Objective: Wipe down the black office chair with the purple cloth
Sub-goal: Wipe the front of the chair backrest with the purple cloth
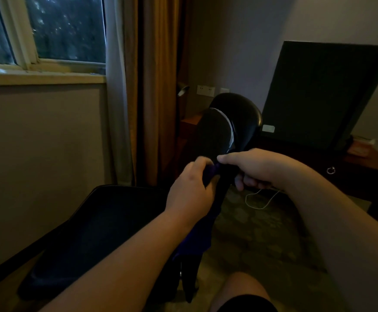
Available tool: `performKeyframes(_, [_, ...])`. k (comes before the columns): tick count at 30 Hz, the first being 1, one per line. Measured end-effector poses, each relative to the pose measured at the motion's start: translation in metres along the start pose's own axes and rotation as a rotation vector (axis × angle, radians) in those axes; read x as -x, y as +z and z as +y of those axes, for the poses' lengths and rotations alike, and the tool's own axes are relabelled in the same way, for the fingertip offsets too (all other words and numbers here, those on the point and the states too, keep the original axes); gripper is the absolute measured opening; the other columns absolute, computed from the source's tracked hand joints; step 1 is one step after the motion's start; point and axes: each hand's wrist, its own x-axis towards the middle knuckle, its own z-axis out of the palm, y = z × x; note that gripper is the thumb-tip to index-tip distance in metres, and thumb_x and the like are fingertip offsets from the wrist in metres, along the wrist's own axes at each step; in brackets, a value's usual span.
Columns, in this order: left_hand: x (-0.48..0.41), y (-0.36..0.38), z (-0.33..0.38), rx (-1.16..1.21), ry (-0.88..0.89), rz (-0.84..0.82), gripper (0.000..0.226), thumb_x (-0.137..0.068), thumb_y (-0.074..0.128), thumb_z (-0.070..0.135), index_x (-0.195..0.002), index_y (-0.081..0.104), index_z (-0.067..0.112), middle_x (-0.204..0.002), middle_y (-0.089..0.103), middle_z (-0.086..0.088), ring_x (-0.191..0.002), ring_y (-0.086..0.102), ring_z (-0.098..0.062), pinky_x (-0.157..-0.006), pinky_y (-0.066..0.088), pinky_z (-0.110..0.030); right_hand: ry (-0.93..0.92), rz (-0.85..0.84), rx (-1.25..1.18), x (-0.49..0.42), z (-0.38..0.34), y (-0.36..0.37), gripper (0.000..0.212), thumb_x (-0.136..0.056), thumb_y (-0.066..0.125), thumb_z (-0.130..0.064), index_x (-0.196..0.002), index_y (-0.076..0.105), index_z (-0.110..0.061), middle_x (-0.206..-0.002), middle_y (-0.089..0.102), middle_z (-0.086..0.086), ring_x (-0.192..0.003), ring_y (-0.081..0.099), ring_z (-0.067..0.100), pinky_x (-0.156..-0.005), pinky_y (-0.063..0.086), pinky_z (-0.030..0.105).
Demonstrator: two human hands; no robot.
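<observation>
Dim room: left hand [190, 188] and right hand [259, 170] pinch the limp, light cloth [198, 237] by the chair [93, 233]; bunched into a wad it should wipe firmly.

I counted two hands, left hand [190, 190] and right hand [260, 167]; one purple cloth [200, 235]; one black chair [98, 233]; one window [48, 30] at ten o'clock; two curtains toward twelve, a pale curtain [116, 97] and a brown curtain [154, 86]; one screen [318, 93] at two o'clock; one white cable [260, 202].
</observation>
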Motion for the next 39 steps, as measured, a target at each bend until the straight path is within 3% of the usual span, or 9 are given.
performKeyframes(4, [0.018, 0.007, -0.027, -0.092, -0.038, -0.038, 0.034, -0.094, 0.058, 0.04, -0.124, 0.044, 0.043, -0.114, 0.051, 0.014, -0.091, 0.054, -0.001, -0.08, 0.054, -0.026, 0.011, 0.005, -0.017, -0.003, 0.003, 0.003, 0.061, -0.094, 0.05, -0.067, -0.064, 0.069, -0.017, -0.051, 0.05, -0.003, -0.044, 0.043, 0.014, -0.057, 0.038, 0.029])
performKeyframes(8, [0.033, 0.008, -0.043, -0.116, -0.02, -0.05, 0.037, -0.093, 0.06, 0.04, -0.128, 0.044, 0.042, -0.118, 0.052, 0.015, -0.098, 0.055, -0.002, -0.082, 0.053, -0.025, 0.019, -0.018, 0.025, -0.002, 0.0, 0.006, 0.067, -0.096, 0.043, -0.066, -0.059, 0.069, -0.016, -0.05, 0.051, -0.002, -0.042, 0.043, 0.014, -0.053, 0.037, 0.029])
performKeyframes(11, [0.025, 0.009, -0.032, -0.106, 0.015, -0.009, 0.035, -0.094, 0.059, 0.039, -0.128, 0.046, 0.041, -0.117, 0.054, 0.015, -0.097, 0.055, -0.001, -0.083, 0.054, -0.027, 0.019, -0.047, 0.015, -0.003, 0.002, 0.008, 0.073, -0.098, 0.038, -0.067, -0.052, 0.067, -0.016, -0.048, 0.049, -0.002, -0.04, 0.039, 0.014, -0.048, 0.033, 0.026])
performKeyframes(17, [0.0, 0.006, -0.009, -0.028, 0.117, 0.081, 0.036, -0.093, 0.063, 0.031, -0.128, 0.052, 0.034, -0.114, 0.055, 0.011, -0.097, 0.057, -0.004, -0.084, 0.055, -0.03, -0.023, -0.071, 0.013, -0.006, 0.004, 0.006, 0.074, -0.097, 0.035, -0.069, -0.059, 0.069, -0.015, -0.049, 0.05, -0.001, -0.041, 0.039, 0.015, -0.046, 0.031, 0.027])
performKeyframes(28, [0.05, 0.014, -0.074, -0.27, 0.096, -0.114, 0.036, -0.094, 0.058, 0.04, -0.129, 0.051, 0.042, -0.112, 0.049, 0.019, -0.092, 0.053, -0.002, -0.076, 0.053, -0.025, -0.058, -0.089, -0.003, -0.009, 0.006, 0.005, 0.071, -0.097, 0.039, -0.067, -0.061, 0.072, -0.015, -0.051, 0.051, 0.0, -0.043, 0.041, 0.015, -0.049, 0.034, 0.028])
performKeyframes(39, [0.005, 0.008, -0.007, 0.039, 0.077, 0.063, 0.036, -0.094, 0.061, 0.03, -0.128, 0.051, 0.037, -0.114, 0.052, 0.016, -0.099, 0.055, 0.0, -0.086, 0.051, -0.023, -0.071, -0.059, -0.05, -0.008, 0.009, 0.01, 0.072, -0.098, 0.036, -0.065, -0.061, 0.07, -0.013, -0.049, 0.049, 0.0, -0.042, 0.038, 0.016, -0.047, 0.032, 0.027])
